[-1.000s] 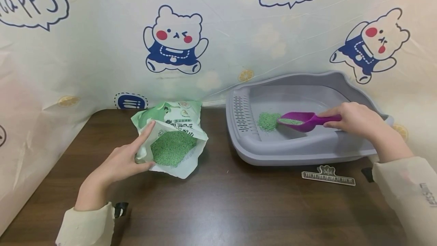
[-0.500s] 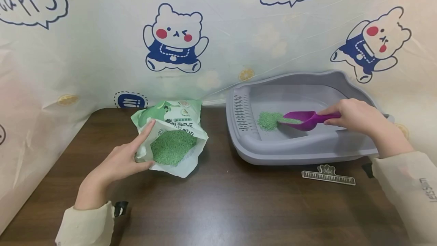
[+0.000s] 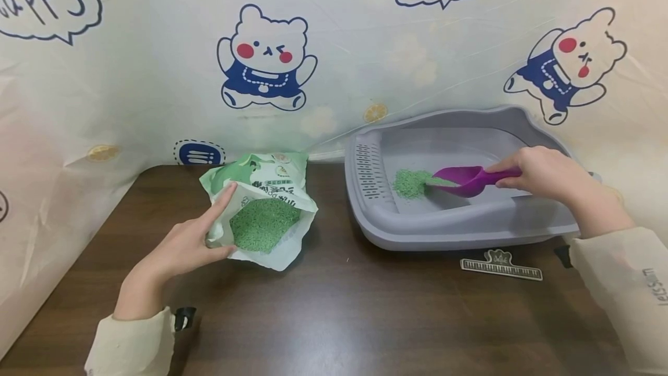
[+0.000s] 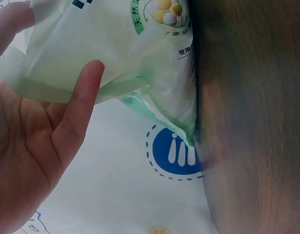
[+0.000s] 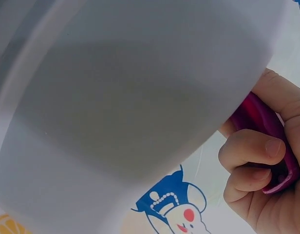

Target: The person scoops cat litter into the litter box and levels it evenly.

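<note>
My left hand (image 3: 185,248) holds the opened litter bag (image 3: 300,245) by the left side of its mouth, with thumb and forefinger spread along the rim. Green litter pellets (image 3: 263,225) show inside. In the left wrist view, one finger (image 4: 82,100) lies against the outside of the bag, while others are hidden behind the film. My right hand (image 3: 550,173) grips the handle of a purple scoop (image 3: 472,181) inside the grey litter box (image 3: 438,228). The scoop's tip meets a small pile of green litter (image 3: 410,183), and some litter lies in its mouth. Curled fingers wrap the handle (image 5: 269,119) in the right wrist view.
A flat bag clip (image 3: 501,266) with a piano-key pattern lies on the brown table (image 3: 323,318), in front of the litter box. The box has a slotted ledge (image 3: 369,170) on its left. A printed cloth (image 3: 344,33) hangs behind the table.
The right hand has shifted slightly upward, and the scoop has tilted with it. Less litter shows in the scoop than a second ago. The left hand and bag look the same.
</note>
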`<control>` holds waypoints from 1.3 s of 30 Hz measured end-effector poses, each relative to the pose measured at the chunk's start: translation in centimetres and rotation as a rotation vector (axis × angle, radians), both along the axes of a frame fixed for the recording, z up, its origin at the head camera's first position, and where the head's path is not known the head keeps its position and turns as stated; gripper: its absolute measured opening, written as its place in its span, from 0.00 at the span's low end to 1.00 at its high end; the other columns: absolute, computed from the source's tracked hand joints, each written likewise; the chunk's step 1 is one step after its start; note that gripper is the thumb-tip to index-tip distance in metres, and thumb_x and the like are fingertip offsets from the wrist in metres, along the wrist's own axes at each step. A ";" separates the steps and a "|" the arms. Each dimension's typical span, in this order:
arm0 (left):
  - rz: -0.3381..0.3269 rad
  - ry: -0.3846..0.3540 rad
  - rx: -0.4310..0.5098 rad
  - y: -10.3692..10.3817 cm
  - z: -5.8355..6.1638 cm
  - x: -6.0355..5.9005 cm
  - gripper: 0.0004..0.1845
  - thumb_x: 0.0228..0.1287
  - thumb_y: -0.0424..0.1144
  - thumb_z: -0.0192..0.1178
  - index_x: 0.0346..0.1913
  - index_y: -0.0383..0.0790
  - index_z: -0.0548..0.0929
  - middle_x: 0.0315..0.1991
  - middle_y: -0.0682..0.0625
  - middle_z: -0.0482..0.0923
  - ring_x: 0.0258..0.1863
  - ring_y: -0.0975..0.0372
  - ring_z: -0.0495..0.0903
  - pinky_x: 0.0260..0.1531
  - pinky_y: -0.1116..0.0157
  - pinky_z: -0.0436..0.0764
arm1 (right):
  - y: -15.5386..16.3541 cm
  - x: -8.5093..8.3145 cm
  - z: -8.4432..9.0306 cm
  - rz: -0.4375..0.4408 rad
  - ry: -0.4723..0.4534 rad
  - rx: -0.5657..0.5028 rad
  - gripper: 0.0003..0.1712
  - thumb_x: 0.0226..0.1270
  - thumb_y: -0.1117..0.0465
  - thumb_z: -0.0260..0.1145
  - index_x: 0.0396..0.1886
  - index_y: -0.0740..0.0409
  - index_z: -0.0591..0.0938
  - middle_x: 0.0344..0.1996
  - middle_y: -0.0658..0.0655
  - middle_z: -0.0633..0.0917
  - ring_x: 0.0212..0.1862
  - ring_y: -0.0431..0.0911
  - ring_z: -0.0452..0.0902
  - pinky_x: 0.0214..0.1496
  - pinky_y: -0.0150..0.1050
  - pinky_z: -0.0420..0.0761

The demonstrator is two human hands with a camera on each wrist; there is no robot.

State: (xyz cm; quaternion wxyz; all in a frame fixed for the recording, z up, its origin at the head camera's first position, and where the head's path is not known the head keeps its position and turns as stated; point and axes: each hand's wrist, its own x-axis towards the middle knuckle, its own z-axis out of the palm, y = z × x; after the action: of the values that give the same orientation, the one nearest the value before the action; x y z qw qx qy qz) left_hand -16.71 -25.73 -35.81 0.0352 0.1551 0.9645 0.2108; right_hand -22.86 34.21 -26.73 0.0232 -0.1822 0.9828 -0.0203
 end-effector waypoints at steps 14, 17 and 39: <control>0.004 -0.005 0.007 0.0 -0.1 -0.1 0.61 0.56 0.52 0.71 0.79 0.67 0.35 0.58 0.28 0.77 0.44 0.47 0.82 0.41 0.45 0.78 | -0.3 0.2 0.6 0.004 0.033 -0.019 0.21 0.54 0.59 0.77 0.50 0.50 0.89 0.35 0.56 0.91 0.31 0.43 0.75 0.33 0.40 0.69; 0.005 -0.008 0.005 0.0 -0.1 -0.1 0.60 0.56 0.53 0.71 0.79 0.67 0.35 0.58 0.28 0.77 0.44 0.47 0.83 0.41 0.44 0.78 | -0.3 0.2 0.7 -0.001 0.029 -0.018 0.21 0.54 0.60 0.77 0.50 0.50 0.89 0.35 0.56 0.91 0.31 0.43 0.75 0.33 0.40 0.69; 0.012 -0.005 0.011 -0.1 -0.1 0.1 0.60 0.56 0.52 0.71 0.79 0.67 0.35 0.57 0.28 0.79 0.44 0.47 0.82 0.42 0.44 0.78 | -0.4 0.6 1.8 0.019 0.050 0.015 0.20 0.53 0.61 0.77 0.48 0.49 0.90 0.36 0.57 0.91 0.31 0.42 0.75 0.32 0.39 0.68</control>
State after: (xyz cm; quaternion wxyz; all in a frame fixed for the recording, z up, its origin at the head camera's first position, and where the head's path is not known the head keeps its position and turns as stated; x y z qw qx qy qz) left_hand -16.59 -25.81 -35.92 0.0356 0.1492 0.9642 0.2165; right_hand -22.22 33.82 -24.94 0.0002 -0.1916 0.9814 -0.0084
